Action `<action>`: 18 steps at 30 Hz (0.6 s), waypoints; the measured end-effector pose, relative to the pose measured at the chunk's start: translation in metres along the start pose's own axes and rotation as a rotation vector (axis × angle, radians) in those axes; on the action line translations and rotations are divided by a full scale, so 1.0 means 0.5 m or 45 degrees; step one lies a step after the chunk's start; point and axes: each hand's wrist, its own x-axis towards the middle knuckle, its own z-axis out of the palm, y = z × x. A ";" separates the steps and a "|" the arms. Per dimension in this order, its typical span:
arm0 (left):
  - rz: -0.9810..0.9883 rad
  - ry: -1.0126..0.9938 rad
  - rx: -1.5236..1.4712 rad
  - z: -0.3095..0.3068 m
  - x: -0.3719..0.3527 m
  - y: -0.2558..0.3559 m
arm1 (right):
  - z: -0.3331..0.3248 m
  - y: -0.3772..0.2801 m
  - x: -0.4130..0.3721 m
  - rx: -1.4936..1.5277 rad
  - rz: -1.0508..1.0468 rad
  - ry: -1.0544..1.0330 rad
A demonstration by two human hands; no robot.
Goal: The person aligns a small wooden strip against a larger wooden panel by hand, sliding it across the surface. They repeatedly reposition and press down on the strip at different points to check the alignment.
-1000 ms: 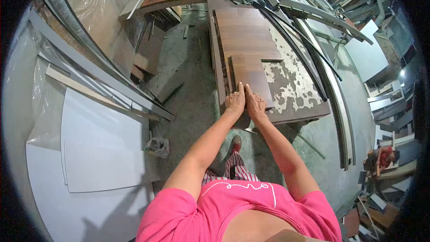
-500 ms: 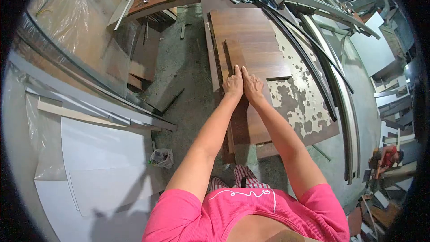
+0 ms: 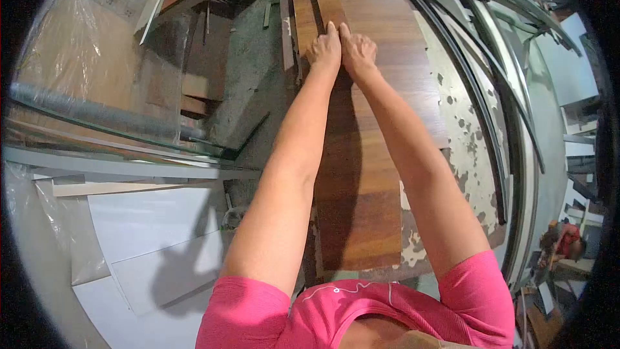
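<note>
A narrow brown wood-grain board [image 3: 330, 5] lies lengthwise on larger wood-grain panels [image 3: 387, 29]. My left hand [image 3: 323, 50] is closed over its left side, with the thumb stretched along the top. On the other side my right hand [image 3: 358, 50] grips it the same way, close beside the left. Both arms reach far forward. Another wood-grain strip [image 3: 304, 18] shows just left of the board. The undersides of my fingers are hidden.
Beneath the panels is a worn, patchy tabletop [image 3: 468, 132]. Long dark metal profiles [image 3: 481, 116] run along the right. White sheets [image 3: 155, 220] and plastic-wrapped panels [image 3: 77, 45] stand at left. A person in red [image 3: 568, 242] is at far right.
Both hands have moved forward, away from my body, and the narrow board has gone with them. More of the wood-grain panel nearest me now shows between my arms. The camera view has shifted too.
</note>
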 end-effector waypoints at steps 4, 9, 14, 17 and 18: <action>-0.127 -0.060 -0.110 -0.062 0.043 0.042 | 0.029 0.009 0.096 0.036 0.033 -0.009; -0.079 -0.084 0.033 -0.083 0.072 0.062 | 0.044 0.016 0.143 0.009 0.016 -0.010; -0.208 -0.042 -0.092 -0.096 0.039 0.077 | 0.023 0.014 0.116 0.055 0.014 0.000; -0.134 -0.059 -0.020 -0.082 -0.006 0.068 | 0.038 0.021 0.058 0.013 0.000 0.118; -0.094 -0.039 -0.018 -0.084 -0.038 0.068 | 0.028 0.021 0.029 0.029 -0.002 0.111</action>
